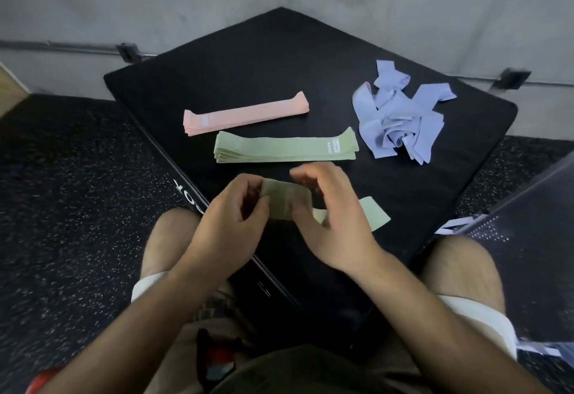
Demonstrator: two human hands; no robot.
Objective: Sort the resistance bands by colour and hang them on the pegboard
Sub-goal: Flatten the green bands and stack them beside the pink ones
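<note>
The person's left hand [230, 219] and right hand [329, 219] both had their fingers curled around a pale green flat fabric resistance band [281, 204]. Each hand pinched it between thumb and fingers just above the black padded surface [279, 61], toward its near corner. The right hand's fingertips were blurred, so their exact hold could not be read. The band's loose tail trailed past the right hand and lay flat on the surface.

Beyond the hands, toward the middle of the surface, a tidy stack of matching green bands [285, 149] lay flattened. A neat stack of pale pink bands [245, 117] sat just beyond it, closer to the left corner. Near the right corner a tangled heap of lavender bands [400, 120] was unsorted. No pegboard was in view.

The held band looked light, limp and somewhat stretchy, a woven loop that would fold and flop rather than hold its shape. Its cloth face probably gave good grip. It seemed best taken at its two folded ends and drawn gently taut so the layers lay flat, then set squarely on the green stack. The lavender heap would likely need teasing apart one loop at a time, since pulling on it could tighten the tangle.
</note>
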